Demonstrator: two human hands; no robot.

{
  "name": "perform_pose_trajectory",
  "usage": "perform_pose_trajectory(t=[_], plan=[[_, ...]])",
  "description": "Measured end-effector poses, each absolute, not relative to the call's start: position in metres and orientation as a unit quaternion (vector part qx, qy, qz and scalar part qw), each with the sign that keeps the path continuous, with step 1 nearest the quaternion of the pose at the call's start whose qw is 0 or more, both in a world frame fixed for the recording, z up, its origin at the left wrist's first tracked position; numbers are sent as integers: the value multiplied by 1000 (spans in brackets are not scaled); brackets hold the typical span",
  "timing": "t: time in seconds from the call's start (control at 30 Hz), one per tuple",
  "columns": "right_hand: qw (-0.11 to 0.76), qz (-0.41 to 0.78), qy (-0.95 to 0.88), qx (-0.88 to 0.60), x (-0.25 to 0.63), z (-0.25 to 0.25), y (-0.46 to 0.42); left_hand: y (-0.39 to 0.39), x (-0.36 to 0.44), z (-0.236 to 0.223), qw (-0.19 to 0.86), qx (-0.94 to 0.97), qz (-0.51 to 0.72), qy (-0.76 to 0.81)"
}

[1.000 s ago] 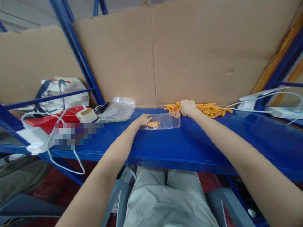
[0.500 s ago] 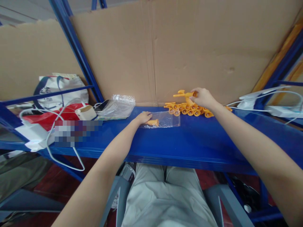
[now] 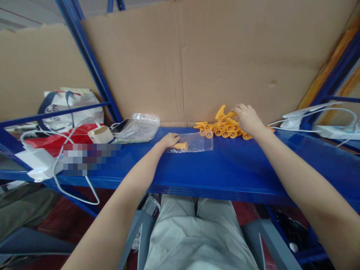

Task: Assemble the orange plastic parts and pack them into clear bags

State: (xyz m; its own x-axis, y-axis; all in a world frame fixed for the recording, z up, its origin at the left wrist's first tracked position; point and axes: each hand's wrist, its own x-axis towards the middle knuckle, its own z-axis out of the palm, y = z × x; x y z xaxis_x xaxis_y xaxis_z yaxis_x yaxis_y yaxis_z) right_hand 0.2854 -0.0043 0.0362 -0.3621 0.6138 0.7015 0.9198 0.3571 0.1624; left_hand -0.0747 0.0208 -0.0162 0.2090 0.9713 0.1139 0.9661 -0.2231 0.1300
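My left hand point(image 3: 170, 140) rests at the left end of a clear plastic bag point(image 3: 200, 145) lying flat on the blue shelf, its fingers closed on the bag. Inside the bag, beside my fingertips, is an orange-yellow plastic piece point(image 3: 182, 146) with a flared round end. My right hand point(image 3: 249, 118) pinches a similar yellow plastic piece point(image 3: 221, 113), holding it tilted just over the pile; its end is hidden by my fingers. Below it, several matching pieces are stacked in a pile point(image 3: 225, 131), their round open ends facing me. The bag's right end reaches the pile's left front.
A stack of clear bags point(image 3: 143, 129) with a phone point(image 3: 123, 126) lies on the left. Farther left are a charger point(image 3: 100, 134), white cables, a red bag point(image 3: 53, 144) and a white tote point(image 3: 74, 107). Cardboard point(image 3: 230, 56) backs the blue shelf point(image 3: 197, 172).
The yellow piece in my right hand has tilted, and my right hand has shifted slightly to the right. My left hand and the bag stay in place.
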Motion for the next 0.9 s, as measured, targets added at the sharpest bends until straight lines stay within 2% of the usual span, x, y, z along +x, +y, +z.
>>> perform_pose_trajectory(t=[0.27,0.6,0.77,0.9], plan=[[329,-285,-712,-551,294,45,-15,21,-75,-17,10,778,89,622],[303,-299,-657,-622,287,53,-39,23,-77,-18,16,777,92,623],[397,-269,-640,-600,292,65,-44,24,-77,-18,21,776,103,622],[438,-157,-689,-556,294,72,-43,22,-76,-17,32,772,111,625]])
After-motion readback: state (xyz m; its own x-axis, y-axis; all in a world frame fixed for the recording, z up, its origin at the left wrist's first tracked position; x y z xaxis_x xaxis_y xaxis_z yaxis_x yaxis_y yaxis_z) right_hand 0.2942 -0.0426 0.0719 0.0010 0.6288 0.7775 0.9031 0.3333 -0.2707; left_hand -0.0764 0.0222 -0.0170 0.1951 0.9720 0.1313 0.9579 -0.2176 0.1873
